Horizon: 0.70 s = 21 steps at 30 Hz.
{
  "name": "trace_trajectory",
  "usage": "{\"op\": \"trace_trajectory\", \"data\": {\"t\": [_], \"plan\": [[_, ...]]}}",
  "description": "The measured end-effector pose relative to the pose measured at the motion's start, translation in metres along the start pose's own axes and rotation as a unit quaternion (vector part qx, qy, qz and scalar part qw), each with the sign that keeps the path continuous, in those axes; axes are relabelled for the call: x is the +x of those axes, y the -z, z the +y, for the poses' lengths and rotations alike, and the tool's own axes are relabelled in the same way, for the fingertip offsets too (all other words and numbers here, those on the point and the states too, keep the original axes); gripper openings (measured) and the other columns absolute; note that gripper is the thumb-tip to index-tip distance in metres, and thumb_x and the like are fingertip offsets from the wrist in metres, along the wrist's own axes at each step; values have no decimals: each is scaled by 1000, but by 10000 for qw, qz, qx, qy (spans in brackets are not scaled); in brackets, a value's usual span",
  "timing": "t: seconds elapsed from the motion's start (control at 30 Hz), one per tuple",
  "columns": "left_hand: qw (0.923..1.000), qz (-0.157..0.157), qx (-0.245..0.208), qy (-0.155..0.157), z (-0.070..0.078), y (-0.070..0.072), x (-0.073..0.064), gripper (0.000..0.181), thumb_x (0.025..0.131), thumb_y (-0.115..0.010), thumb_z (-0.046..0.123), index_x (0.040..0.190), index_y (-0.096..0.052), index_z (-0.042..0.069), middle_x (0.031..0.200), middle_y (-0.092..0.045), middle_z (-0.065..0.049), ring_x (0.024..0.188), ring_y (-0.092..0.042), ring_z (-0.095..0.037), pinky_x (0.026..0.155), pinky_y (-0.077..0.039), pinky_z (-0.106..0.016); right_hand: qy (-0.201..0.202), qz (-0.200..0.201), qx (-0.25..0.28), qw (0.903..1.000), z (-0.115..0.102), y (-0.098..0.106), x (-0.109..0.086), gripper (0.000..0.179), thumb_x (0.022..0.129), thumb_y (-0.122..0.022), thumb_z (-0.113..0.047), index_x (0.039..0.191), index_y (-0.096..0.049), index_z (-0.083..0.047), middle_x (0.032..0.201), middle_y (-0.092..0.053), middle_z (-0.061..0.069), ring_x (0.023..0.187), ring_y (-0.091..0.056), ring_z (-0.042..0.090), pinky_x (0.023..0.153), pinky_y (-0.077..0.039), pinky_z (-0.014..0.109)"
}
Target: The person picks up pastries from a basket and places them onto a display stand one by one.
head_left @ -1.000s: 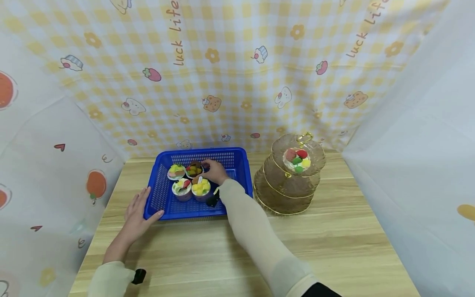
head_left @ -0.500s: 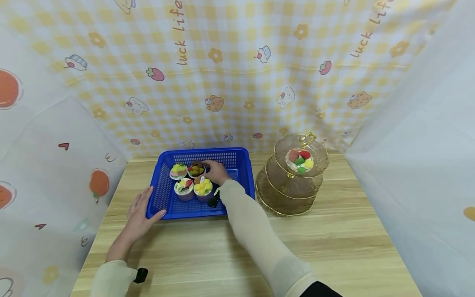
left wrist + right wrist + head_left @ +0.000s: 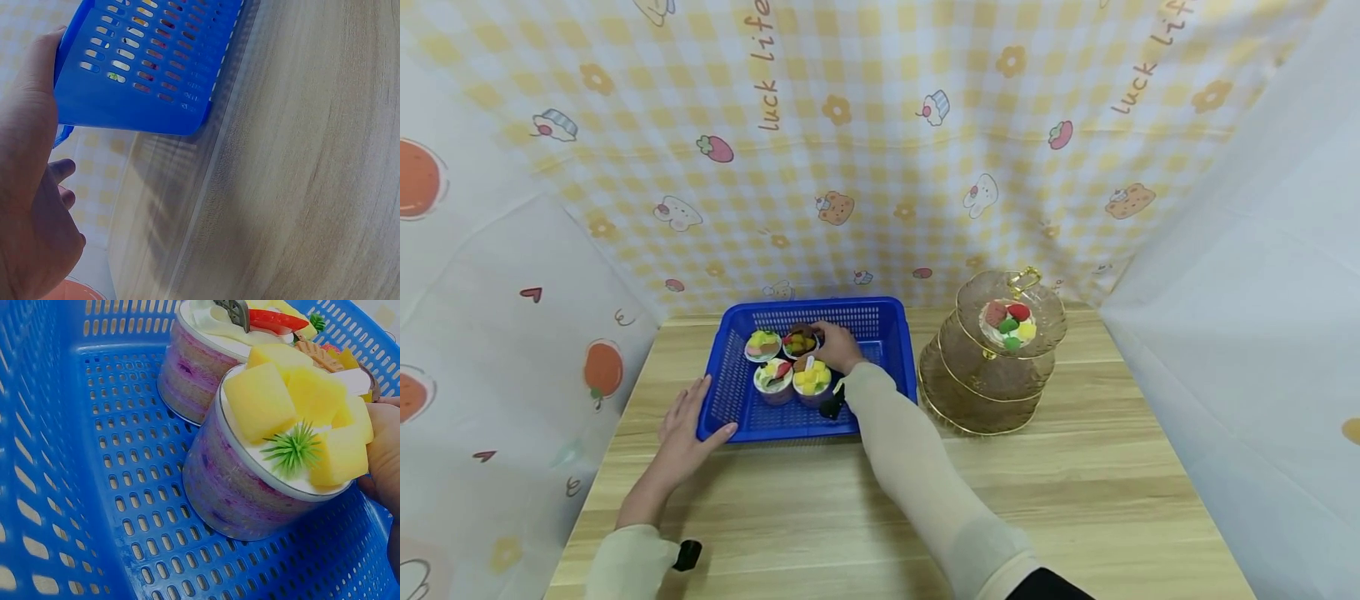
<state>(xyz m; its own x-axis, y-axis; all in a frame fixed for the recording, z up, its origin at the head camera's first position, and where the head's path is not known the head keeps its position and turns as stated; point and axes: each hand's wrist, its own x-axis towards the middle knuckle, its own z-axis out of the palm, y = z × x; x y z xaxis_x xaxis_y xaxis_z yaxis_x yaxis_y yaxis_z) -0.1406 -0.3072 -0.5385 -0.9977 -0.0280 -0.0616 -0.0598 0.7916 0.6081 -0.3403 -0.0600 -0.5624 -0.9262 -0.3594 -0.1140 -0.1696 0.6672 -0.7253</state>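
A blue plastic basket (image 3: 816,305) on the table holds several toy cake cups with fruit toppings. At the back of the cluster, my right hand (image 3: 841,346) grips the right side of the dark-topped cake cup (image 3: 800,342). Just in front stands a cake cup with yellow cubes (image 3: 269,469), which blocks much of the gripped cup in the right wrist view. My left hand (image 3: 681,437) rests on the basket's near left corner, thumb on the front rim and fingers spread along the left side.
Right of the basket stands a three-tier stand (image 3: 985,379) with gold edges and a gold handle. On its top tier sits another fruit-topped cake cup (image 3: 1009,325). A checked curtain (image 3: 880,167) hangs behind the wooden table (image 3: 820,517).
The whole scene has shifted slightly to the right in the head view. Both hands keep their places at the basket, and the cake cups stand as before.
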Motion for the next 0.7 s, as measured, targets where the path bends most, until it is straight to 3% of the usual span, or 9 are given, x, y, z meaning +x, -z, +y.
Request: {"op": "trace_trajectory", "data": {"t": [0.33, 0.7], "plan": [[10000, -16, -71, -35, -1, -2, 2, 98, 92, -64, 47, 161, 3, 24, 165, -5, -26, 149, 2, -53, 109, 0, -79, -104, 93, -72, 9999, -1, 8, -4, 54, 84, -79, -30, 132, -59, -15, 124, -67, 5, 110, -64, 20, 92, -55, 36], [9997, 138, -51, -177, -1, -1, 1, 97, 92, -64, 47, 161, 0, 21, 164, -9, -29, 148, -3, -56, 108, -3, -79, -78, 173, -34, 9998, -9, 28, -10, 65, 79, -83, -38, 133, -56, -15, 129, -64, 5, 113, -63, 21, 93, -55, 39]]}}
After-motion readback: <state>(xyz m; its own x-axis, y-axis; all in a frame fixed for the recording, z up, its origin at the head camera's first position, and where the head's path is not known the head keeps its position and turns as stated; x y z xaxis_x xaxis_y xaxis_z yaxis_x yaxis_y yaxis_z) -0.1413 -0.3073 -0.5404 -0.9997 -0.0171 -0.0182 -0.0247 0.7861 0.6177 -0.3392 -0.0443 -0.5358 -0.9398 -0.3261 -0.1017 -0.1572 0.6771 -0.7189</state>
